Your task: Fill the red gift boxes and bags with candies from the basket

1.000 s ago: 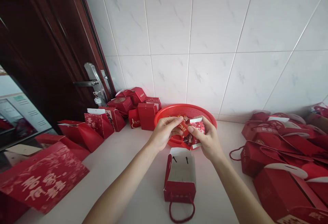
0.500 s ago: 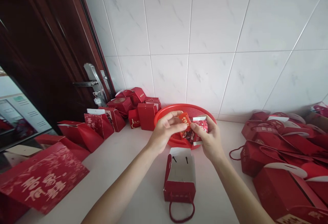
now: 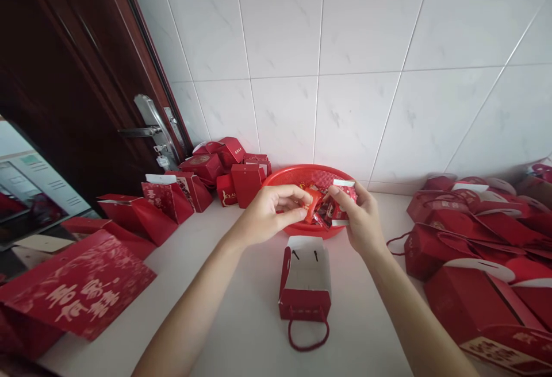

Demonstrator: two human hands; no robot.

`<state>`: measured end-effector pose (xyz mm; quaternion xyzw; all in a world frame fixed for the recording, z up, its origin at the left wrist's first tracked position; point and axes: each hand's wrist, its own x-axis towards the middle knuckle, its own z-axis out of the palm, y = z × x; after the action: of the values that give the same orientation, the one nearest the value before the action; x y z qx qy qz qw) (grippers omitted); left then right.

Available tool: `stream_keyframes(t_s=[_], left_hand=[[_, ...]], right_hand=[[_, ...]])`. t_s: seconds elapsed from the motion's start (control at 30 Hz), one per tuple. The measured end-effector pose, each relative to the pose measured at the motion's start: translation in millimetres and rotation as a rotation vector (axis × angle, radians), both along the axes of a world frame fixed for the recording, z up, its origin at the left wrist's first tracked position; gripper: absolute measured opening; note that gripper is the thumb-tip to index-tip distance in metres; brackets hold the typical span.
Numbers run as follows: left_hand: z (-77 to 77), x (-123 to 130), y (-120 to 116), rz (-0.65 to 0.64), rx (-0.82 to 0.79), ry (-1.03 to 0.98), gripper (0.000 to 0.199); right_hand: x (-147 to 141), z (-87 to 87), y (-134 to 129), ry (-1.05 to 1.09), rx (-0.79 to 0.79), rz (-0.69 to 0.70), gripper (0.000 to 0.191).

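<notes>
My left hand (image 3: 276, 209) pinches a small orange-red wrapped candy (image 3: 312, 204) between thumb and fingertips. In my right hand (image 3: 363, 216) is a small red patterned box (image 3: 339, 211) with white flaps at its top and bottom, turned toward the left hand. Both hands are over the near part of a red plastic basket (image 3: 319, 168), where several wrapped candies lie. Below them on the white tabletop sits an opened red gift box (image 3: 305, 303), its white inside showing and its cord handle (image 3: 309, 347) toward me. My fingers partly cover the small box.
Red gift boxes (image 3: 478, 308) are crowded along the right side. More boxes (image 3: 246, 184) are piled at the back left, and a row of pointed red boxes (image 3: 138, 216) runs along the left edge. Behind are a tiled wall (image 3: 357, 118) and a dark door (image 3: 95, 61).
My left hand has moved slightly left and lower with the candy, farther from the small box. The right hand keeps hold of the box, and the view has shifted a little.
</notes>
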<state>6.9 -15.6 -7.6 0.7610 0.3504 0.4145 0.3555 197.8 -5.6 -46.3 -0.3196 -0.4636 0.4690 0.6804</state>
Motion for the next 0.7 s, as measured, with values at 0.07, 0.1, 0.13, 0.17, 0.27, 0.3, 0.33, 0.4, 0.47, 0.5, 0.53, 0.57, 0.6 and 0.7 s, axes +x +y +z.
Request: stream_keyframes(t_s=[0.07,0.1,0.13,0.17,0.27,0.3,0.33,0.4,0.47,0.5,0.53,0.57,0.6,0.7], left_hand=[[4.8,-10,-6,-0.059,-0.013,0.201,0.016],[7.0,-14,-9,-0.085,-0.017,0.284,0.018],[9.1,-17,-12,-0.111,-0.016,0.355,0.02],[11.0,-19,-15,-0.14,-0.012,0.421,0.022],[14.0,-16,-22,-0.217,-0.002,0.59,0.027],[13.7,-13,-23,-0.228,0.002,0.629,0.029],[12.6,-9,-23,-0.231,0.009,0.658,0.031],[8.2,-1,-23,-0.218,0.027,0.679,0.033],[2.5,6,-21,-0.209,0.047,0.658,0.031],[-0.2,9,-21,-0.203,0.064,0.633,0.031],[-2.7,11,-20,-0.195,0.087,0.604,0.03],[-4.6,12,-20,-0.187,0.117,0.576,0.031],[-6.1,13,-19,-0.18,0.148,0.556,0.031],[-8.0,11,-19,-0.183,0.189,0.594,0.035]], right_hand=[[3,3.7,-1,0.001,-0.002,-0.022,0.031],[5,5.9,-1,0.001,-0.007,-0.027,0.031],[6,8.0,-2,0.002,-0.014,-0.028,0.031],[7,9.9,-3,0.005,-0.021,-0.028,0.031],[7,13.3,-5,0.014,-0.032,-0.019,0.032],[7,13.6,-6,0.011,-0.031,-0.017,0.032],[7,13.6,-6,0.004,-0.027,-0.015,0.032],[7,13.1,-6,-0.013,-0.013,-0.017,0.031],[7,12.5,-7,-0.028,-0.002,-0.018,0.031],[7,12.3,-7,-0.035,0.001,-0.02,0.031],[8,12.2,-7,-0.043,0.003,-0.022,0.032],[9,12.1,-7,-0.051,0.002,-0.024,0.032],[9,12.1,-7,-0.057,0.001,-0.024,0.033],[9,12.2,-7,-0.066,-0.001,-0.026,0.033]])
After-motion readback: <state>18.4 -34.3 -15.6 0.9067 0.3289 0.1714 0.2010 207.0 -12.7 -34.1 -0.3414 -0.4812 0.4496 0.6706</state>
